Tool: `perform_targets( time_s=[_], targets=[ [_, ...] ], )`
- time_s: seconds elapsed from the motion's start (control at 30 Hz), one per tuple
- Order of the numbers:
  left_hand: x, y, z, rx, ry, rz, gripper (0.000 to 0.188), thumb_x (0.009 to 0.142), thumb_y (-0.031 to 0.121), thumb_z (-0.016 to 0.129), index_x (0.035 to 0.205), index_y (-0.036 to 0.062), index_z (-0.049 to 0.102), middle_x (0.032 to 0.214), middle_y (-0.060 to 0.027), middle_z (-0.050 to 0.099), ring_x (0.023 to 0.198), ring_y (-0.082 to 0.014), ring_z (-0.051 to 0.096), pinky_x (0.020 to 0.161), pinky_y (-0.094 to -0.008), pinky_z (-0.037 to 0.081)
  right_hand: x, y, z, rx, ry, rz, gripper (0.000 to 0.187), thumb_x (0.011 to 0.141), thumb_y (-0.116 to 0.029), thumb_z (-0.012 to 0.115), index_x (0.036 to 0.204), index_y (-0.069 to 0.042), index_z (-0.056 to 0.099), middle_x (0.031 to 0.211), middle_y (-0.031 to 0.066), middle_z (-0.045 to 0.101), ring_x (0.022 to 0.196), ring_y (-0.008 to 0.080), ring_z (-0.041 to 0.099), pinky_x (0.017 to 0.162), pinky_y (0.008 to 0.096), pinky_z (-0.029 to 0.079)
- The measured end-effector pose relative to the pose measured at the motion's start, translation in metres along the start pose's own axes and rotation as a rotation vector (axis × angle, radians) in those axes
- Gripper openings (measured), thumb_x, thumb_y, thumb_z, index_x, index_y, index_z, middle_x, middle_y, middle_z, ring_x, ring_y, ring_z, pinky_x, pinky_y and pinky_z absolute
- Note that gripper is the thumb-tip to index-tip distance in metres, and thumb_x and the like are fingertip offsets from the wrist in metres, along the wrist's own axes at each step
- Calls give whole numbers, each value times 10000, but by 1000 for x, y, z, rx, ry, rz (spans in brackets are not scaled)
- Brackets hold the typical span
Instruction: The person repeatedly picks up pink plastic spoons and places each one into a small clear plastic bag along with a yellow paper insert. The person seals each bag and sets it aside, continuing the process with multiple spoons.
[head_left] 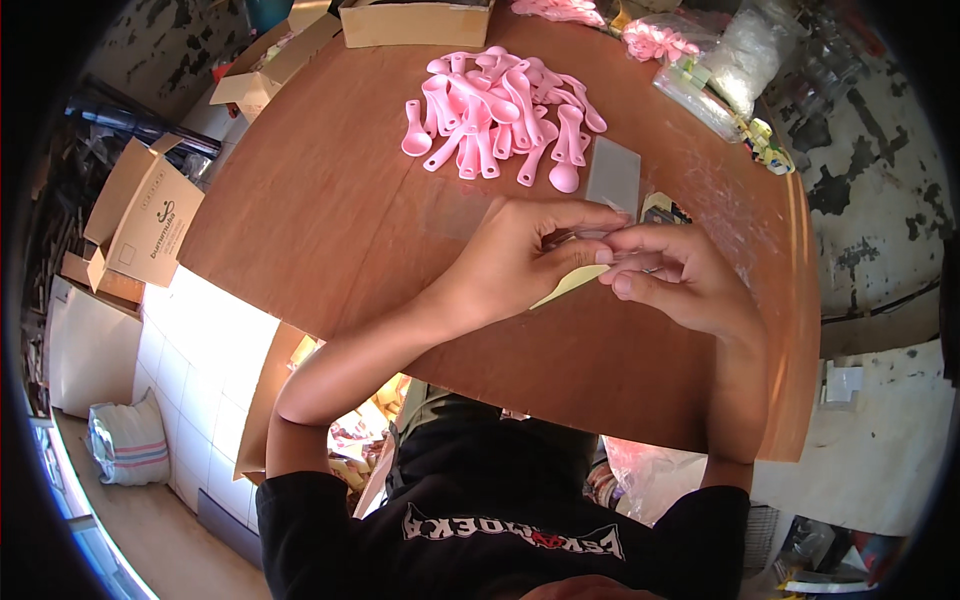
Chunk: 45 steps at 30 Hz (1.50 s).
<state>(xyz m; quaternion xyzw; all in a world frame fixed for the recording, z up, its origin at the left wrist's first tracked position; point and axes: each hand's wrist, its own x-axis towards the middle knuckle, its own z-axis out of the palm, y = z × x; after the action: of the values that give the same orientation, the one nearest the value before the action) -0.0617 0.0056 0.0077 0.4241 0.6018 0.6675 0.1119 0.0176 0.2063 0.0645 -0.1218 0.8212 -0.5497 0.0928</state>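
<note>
Over the right part of the brown table, my left hand and my right hand meet fingertip to fingertip. A yellow card sticks out below my left hand, whose fingers are closed on it. The fingers of my right hand are pinched by the card's right end; what lies between them is mostly hidden, though something clear and shiny shows there. Just beyond my hands lie a stack of clear plastic sleeves and some dark printed cards. Farther off is a heap of pink spoons.
The wooden table curves round in front of me. An open carton stands at its far edge. Bags of white and pink items lie at the far right. Cardboard boxes and a white sack are on the left.
</note>
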Motion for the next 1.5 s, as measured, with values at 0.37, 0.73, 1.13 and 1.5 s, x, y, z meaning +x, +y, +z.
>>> perform_targets(
  time_s=[0.37,0.73,1.13,1.5],
  targets=[
    [-8,11,-1,87,-12,53,558,846,24,727,1360,-2,510,1089,-165,703,956,-167,694,807,-325,564,11,14,-3,-262,17,-91,154,887,18,666,1037,48,684,817,71,697,727,111,658,648,262,534],
    [-12,6,-4,95,-100,-46,561,839,29,724,1351,26,496,1108,-183,690,1003,-264,702,869,-374,557,177,121,-106,-512,457,-109,161,854,-160,689,878,-9,739,796,68,722,719,119,643,695,290,508],
    [-11,6,-5,56,-50,-32,563,849,7,710,1366,29,487,1018,-148,720,972,-221,710,817,-345,565,220,148,-150,-743,405,198,253,750,-101,776,956,26,700,779,77,693,706,172,665,658,303,523],
    [-9,7,-8,41,-72,-102,603,836,50,733,1379,29,471,996,-160,731,940,-257,718,829,-371,537,47,45,-50,968,517,7,319,931,-36,540,1245,15,511,889,63,566,860,223,605,858,371,501]
  ],
)
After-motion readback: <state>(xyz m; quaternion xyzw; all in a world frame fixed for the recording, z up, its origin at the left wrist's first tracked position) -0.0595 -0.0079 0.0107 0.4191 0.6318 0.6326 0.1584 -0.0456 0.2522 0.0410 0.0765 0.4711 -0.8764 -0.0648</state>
